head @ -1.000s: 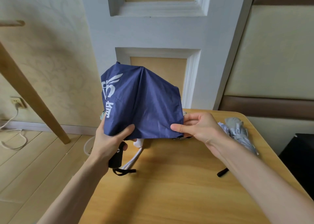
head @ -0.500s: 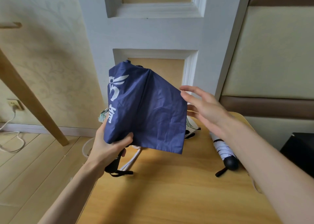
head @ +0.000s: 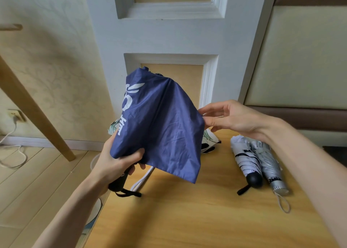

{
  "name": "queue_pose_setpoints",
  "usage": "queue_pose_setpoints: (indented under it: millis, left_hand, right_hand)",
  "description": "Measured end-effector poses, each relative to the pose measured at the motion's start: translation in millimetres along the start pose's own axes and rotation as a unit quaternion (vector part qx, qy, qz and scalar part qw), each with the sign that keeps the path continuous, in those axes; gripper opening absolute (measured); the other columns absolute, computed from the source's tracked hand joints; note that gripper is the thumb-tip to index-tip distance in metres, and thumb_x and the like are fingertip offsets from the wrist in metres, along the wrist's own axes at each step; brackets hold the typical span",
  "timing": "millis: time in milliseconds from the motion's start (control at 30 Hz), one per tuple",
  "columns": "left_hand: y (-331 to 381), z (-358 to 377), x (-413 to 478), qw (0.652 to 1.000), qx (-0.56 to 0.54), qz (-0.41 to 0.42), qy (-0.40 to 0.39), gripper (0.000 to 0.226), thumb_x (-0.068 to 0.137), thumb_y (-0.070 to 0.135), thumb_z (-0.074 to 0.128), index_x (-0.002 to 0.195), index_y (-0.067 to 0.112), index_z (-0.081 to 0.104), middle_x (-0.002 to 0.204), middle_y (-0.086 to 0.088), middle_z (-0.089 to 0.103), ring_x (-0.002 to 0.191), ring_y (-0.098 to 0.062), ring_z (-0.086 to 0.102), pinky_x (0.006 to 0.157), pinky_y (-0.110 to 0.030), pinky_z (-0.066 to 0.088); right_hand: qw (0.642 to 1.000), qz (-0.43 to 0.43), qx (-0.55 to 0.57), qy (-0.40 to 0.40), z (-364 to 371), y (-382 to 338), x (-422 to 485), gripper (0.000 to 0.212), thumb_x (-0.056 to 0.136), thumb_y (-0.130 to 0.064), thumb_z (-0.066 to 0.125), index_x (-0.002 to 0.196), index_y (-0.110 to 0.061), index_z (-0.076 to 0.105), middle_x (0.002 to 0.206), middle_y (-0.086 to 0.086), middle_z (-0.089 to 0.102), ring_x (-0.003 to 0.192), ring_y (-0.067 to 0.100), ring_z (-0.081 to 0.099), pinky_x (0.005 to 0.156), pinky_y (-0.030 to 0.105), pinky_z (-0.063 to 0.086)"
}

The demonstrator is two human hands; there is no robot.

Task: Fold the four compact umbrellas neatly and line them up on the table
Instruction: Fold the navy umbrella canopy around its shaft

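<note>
You face a white panelled door (head: 169, 37). Left of it: patterned wallpaper (head: 56, 59), a socket (head: 16, 114) with a cable (head: 26, 156), a slanting wooden post (head: 37, 117), pale plank floor (head: 37, 182). Right of it, padded panels (head: 300, 56). Before it, the table (head: 197, 219).

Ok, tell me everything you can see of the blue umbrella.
The blue umbrella is navy, made of thin, slightly creased fabric with white print down its left side. Its canopy hangs loose, not yet wrapped, tip pointing up, above the table near its left end. The left hand grips the gathered fabric at the base, over a black handle with a black strap dangling below. The right hand pinches the canopy's right edge.
</note>
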State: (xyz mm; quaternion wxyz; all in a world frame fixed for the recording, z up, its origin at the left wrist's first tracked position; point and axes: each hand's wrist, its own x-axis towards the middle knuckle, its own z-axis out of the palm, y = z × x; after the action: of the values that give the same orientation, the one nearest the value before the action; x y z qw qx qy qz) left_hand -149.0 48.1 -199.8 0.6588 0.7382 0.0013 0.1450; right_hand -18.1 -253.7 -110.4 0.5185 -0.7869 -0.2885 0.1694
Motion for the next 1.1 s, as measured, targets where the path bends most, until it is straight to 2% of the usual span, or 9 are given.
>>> queue_pose_setpoints:
  millis: [200, 333, 400, 467, 567, 733, 867, 1000, 1100]
  left_hand:
    - [0.3, -2.1, -0.5, 1.000, -0.001, -0.002, -0.003, 0.042, 0.076, 0.018, 0.076, 0.111, 0.013, 0.053, 0.063, -0.024, 0.064, 0.046, -0.022, 0.053, 0.042, -0.029, 0.044]
    - [-2.0, -2.1, 0.7, 1.000, 0.019, 0.001, -0.007, 0.037, 0.088, 0.001, 0.081, 0.108, 0.014, 0.053, 0.061, -0.022, 0.063, 0.046, -0.022, 0.052, 0.042, -0.028, 0.044]
    - [-3.8, -3.9, 1.3, 1.000, 0.019, -0.002, -0.001, 0.036, 0.089, 0.003, 0.081, 0.109, 0.012, 0.053, 0.061, -0.022, 0.063, 0.047, -0.024, 0.052, 0.043, -0.029, 0.044]
    - [-3.9, -6.3, 1.9, 1.000, 0.006, -0.010, 0.005, 0.044, 0.080, 0.020, 0.082, 0.111, 0.011, 0.052, 0.063, -0.023, 0.063, 0.051, -0.028, 0.052, 0.045, -0.032, 0.044]
    - [-2.5, -8.2, 1.8, 1.000, -0.017, -0.016, 0.008, 0.064, 0.068, 0.038, 0.083, 0.115, 0.010, 0.050, 0.066, -0.024, 0.063, 0.055, -0.030, 0.053, 0.046, -0.032, 0.045]
    - [-2.4, -5.9, 0.4, 1.000, -0.022, -0.010, -0.004, 0.072, 0.064, 0.043, 0.084, 0.120, 0.012, 0.049, 0.070, -0.027, 0.068, 0.057, -0.032, 0.058, 0.046, -0.030, 0.047]
    - [-3.8, -8.0, 1.0, 1.000, -0.014, -0.016, -0.001, 0.071, 0.063, 0.044, 0.083, 0.119, 0.015, 0.051, 0.073, -0.025, 0.070, 0.060, -0.034, 0.059, 0.048, -0.032, 0.049]
    - [-2.9, -6.2, 0.6, 1.000, -0.024, -0.016, 0.002, 0.070, 0.064, 0.042, 0.083, 0.120, 0.014, 0.050, 0.070, -0.027, 0.067, 0.055, -0.030, 0.055, 0.045, -0.030, 0.046]
    - [-2.7, -2.4, 0.5, 1.000, -0.028, -0.011, 0.008, 0.071, 0.065, 0.042, 0.083, 0.121, 0.014, 0.050, 0.069, -0.027, 0.066, 0.056, -0.031, 0.054, 0.045, -0.031, 0.046]
  right_hand:
    - [0.999, -0.033, -0.039, 0.019, 7.4, 0.6, 2.7, 0.029, 0.082, -0.014, 0.087, 0.111, -0.012, 0.080, 0.106, 0.004, 0.081, 0.103, 0.022, 0.077, 0.094, 0.029, 0.061]
    - [0.996, -0.057, -0.046, 0.057, 10.7, 2.6, 6.9, 0.019, 0.082, -0.002, 0.086, 0.099, -0.006, 0.081, 0.095, 0.009, 0.082, 0.091, 0.019, 0.079, 0.084, 0.022, 0.059]
    - [0.994, -0.067, -0.043, 0.078, 11.7, 4.0, 8.3, 0.008, 0.088, -0.003, 0.081, 0.095, -0.008, 0.080, 0.090, 0.010, 0.081, 0.084, 0.017, 0.077, 0.078, 0.025, 0.060]
    - [0.991, -0.073, 0.005, 0.113, 10.3, 4.9, 7.2, 0.002, 0.092, -0.009, 0.076, 0.094, -0.010, 0.076, 0.089, 0.008, 0.080, 0.083, 0.018, 0.078, 0.077, 0.027, 0.061]
    - [0.974, -0.045, 0.164, 0.147, 9.7, 8.0, 5.0, 0.007, 0.092, -0.017, 0.069, 0.095, -0.011, 0.068, 0.095, 0.007, 0.080, 0.082, 0.021, 0.078, 0.081, 0.029, 0.063]
    - [0.964, -0.006, 0.255, 0.075, 17.5, 18.8, 7.7, 0.012, 0.108, -0.025, 0.055, 0.107, -0.015, 0.060, 0.109, 0.008, 0.071, 0.094, 0.026, 0.070, 0.094, 0.040, 0.056]
    - [0.986, -0.006, 0.156, 0.054, 14.5, 10.7, 4.7, 0.038, 0.097, -0.040, 0.068, 0.120, -0.009, 0.068, 0.116, 0.011, 0.075, 0.099, 0.021, 0.070, 0.090, 0.034, 0.054]
    - [0.984, -0.018, 0.117, 0.136, 9.5, 7.6, 7.4, 0.027, 0.080, -0.029, 0.079, 0.102, -0.012, 0.075, 0.097, 0.006, 0.081, 0.086, 0.019, 0.076, 0.078, 0.027, 0.057]
    - [0.973, -0.004, 0.163, 0.163, 7.2, 9.6, 8.6, 0.017, 0.089, -0.016, 0.077, 0.103, -0.010, 0.071, 0.096, 0.008, 0.080, 0.084, 0.021, 0.076, 0.085, 0.031, 0.060]
